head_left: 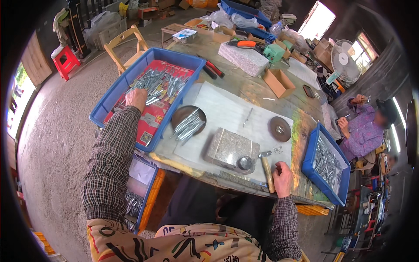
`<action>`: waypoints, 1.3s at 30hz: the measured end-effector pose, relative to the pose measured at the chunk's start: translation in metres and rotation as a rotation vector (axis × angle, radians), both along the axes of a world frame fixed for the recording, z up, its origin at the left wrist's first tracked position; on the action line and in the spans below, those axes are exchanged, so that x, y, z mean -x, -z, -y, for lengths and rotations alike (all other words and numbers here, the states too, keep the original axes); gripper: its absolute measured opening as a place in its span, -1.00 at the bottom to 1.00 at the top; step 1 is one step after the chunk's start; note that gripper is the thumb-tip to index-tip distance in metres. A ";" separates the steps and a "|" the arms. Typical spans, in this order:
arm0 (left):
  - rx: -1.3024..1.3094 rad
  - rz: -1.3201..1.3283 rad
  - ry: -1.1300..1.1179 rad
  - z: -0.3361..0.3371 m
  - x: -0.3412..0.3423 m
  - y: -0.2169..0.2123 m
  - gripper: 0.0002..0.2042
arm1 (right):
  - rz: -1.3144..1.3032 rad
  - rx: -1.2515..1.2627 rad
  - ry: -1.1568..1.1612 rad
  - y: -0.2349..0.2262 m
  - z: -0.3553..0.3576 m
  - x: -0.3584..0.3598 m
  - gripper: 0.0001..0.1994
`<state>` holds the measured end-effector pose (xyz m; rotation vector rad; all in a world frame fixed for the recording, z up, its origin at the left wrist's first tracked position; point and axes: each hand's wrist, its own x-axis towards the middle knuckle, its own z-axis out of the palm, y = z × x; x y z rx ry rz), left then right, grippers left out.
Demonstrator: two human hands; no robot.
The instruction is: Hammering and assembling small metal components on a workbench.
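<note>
Left hand (137, 98): upper left of centre, fingers curled down into the metal pins (157, 83) in the blue tray (114, 93); whether it grasps any cannot be told.
Right hand (283, 173): lower right, clenched around the hammer (266, 167) handle, beside the stone block (231, 147).

Single view from a wide fisheye camera worn on the person's head, the left one of a side-by-side pair. It looks steeply down and forward over the desk (244, 87), close enough that both forearms enter from the lower edge and the left hand (137, 98) and right hand (283, 174) lie within the central field. The picture is upright and unmirrored. Straight edges bow toward the dark circular rim. The far field takes in the floor (61, 131) at left and a seated person (364, 126) at right.
</note>
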<state>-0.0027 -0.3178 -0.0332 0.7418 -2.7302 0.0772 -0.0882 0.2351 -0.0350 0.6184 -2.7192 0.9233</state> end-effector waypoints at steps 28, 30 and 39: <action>-1.171 -0.534 0.303 -0.123 -0.016 -0.081 -0.84 | -0.098 -0.045 0.013 0.003 -0.001 -0.005 -0.92; -1.208 -0.510 0.363 -0.142 -0.019 -0.082 -0.86 | -0.121 -0.038 -0.004 0.006 -0.003 -0.004 -0.93; -1.570 -0.481 0.525 -0.205 -0.029 -0.070 -0.86 | -0.101 -0.100 0.028 0.006 -0.005 -0.007 -0.95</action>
